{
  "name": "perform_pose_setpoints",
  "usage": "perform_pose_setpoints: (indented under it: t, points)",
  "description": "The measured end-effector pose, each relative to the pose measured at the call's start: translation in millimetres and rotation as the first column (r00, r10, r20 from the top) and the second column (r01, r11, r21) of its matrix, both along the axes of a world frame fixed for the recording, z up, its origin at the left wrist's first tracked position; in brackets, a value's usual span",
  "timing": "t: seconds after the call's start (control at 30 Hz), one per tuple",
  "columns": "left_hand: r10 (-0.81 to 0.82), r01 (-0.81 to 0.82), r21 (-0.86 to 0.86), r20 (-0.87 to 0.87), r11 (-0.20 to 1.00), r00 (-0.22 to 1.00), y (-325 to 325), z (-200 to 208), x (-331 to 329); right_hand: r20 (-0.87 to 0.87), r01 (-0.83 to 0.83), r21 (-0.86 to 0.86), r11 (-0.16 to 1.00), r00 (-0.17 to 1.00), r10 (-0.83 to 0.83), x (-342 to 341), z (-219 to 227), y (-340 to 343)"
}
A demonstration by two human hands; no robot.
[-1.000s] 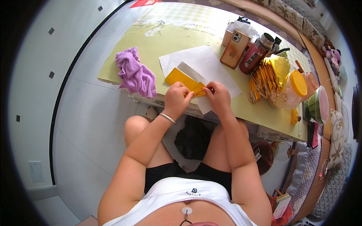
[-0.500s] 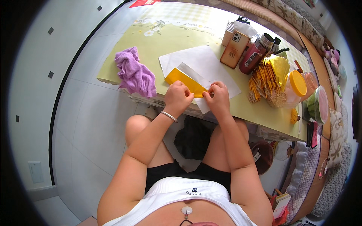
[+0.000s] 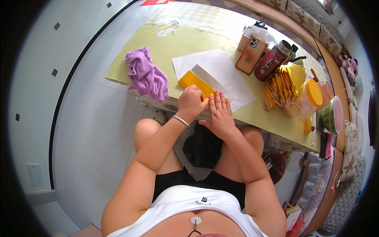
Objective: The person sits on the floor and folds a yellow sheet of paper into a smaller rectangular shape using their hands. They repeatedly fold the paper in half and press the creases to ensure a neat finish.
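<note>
A folded strip of yellow paper (image 3: 196, 82) with a pale flap (image 3: 208, 75) along its far side lies on a white sheet (image 3: 229, 65) at the table's front edge. My left hand (image 3: 192, 103) is closed over the strip's near edge, its fingertips partly hidden behind the knuckles. Flat and with fingers stretched out, my right hand (image 3: 221, 114) presses on the right end of the strip, covering that end. The two hands almost touch.
A crumpled purple cloth (image 3: 146, 75) hangs partly over the table's edge. To the right stand a phone (image 3: 251, 55), an uncapped maroon flask (image 3: 272, 61), a bundle of gold foil pieces on sticks (image 3: 286, 85), a yellow-lidded jar (image 3: 313, 93) and a pink-lidded tub (image 3: 336, 115).
My right hand has gone from pinching the right end of the yellow strip to lying flat on it. My left hand keeps its closed grip. The whole view has shifted slightly.
</note>
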State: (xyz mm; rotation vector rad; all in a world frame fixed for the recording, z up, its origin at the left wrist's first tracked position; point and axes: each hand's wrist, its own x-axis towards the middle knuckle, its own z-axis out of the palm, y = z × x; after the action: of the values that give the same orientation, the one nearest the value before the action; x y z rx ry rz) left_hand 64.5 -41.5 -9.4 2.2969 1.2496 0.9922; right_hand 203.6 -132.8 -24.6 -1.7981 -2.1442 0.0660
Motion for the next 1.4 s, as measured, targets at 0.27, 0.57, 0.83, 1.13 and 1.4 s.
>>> perform_pose_setpoints:
  t: [0.27,0.57,0.83,1.13,1.4]
  points:
    - [-0.158,0.174,0.202,-0.097,0.964,0.983,34,14,-55,-0.024,-0.125,-0.099,0.987,0.992,0.123,15,24,-3]
    - [-0.344,0.371,0.147,-0.180,0.917,0.922,14,22,-66,-0.178,-0.151,0.097,0.984,0.970,0.166,78,21,5]
    - [-0.430,0.430,0.002,-0.017,0.903,0.903,20,13,-64,-0.276,-0.056,0.216,0.975,0.954,0.116,37,24,15]
    - [-0.422,0.427,-0.014,0.117,0.904,0.899,21,30,-50,-0.256,0.125,0.353,0.927,0.966,-0.032,15,7,24]
    - [-0.356,0.380,-0.146,0.167,0.913,0.919,29,9,-46,-0.352,0.194,0.352,0.916,0.934,-0.062,11,8,24]
